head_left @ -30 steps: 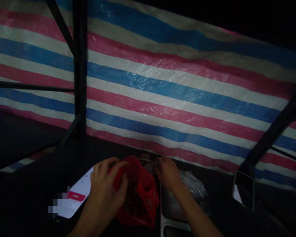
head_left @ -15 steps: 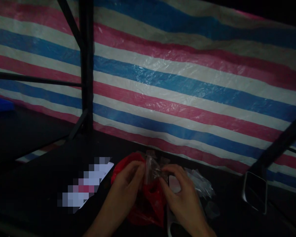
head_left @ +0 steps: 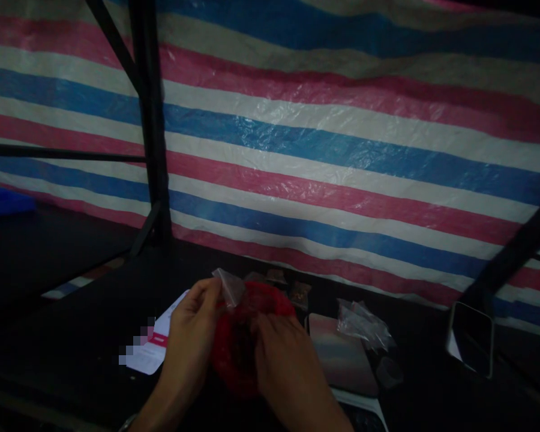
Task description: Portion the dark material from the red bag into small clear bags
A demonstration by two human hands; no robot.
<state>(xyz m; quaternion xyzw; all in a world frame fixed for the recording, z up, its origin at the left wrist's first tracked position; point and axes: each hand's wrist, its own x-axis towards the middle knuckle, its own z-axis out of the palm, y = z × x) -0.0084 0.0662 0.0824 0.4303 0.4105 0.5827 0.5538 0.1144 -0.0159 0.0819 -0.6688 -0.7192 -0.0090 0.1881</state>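
A small clear plastic bag [head_left: 231, 287] is pinched between the thumb and fingers of my left hand [head_left: 193, 327], above the left rim of a red plastic bag [head_left: 270, 295]. The red bag stands open, and its inside is dark, with dark contents I cannot make out. My right hand [head_left: 288, 363] reaches into it from the right; its fingertips are hidden or too dim to read. To the right of this hand lies a flat scale-like device [head_left: 342, 354] with a shiny plate.
A white printed paper [head_left: 150, 354] lies left of my left hand. Clear plastic bags [head_left: 364, 324] and a small clear cup [head_left: 389, 372] sit on the right. Small filled packets [head_left: 299, 295] lie behind the red bag. A phone [head_left: 471, 339] leans by the right post.
My left hand has moved left with the small clear bag. My right hand has let go of that bag and gone down into the red bag, uncovering the device.
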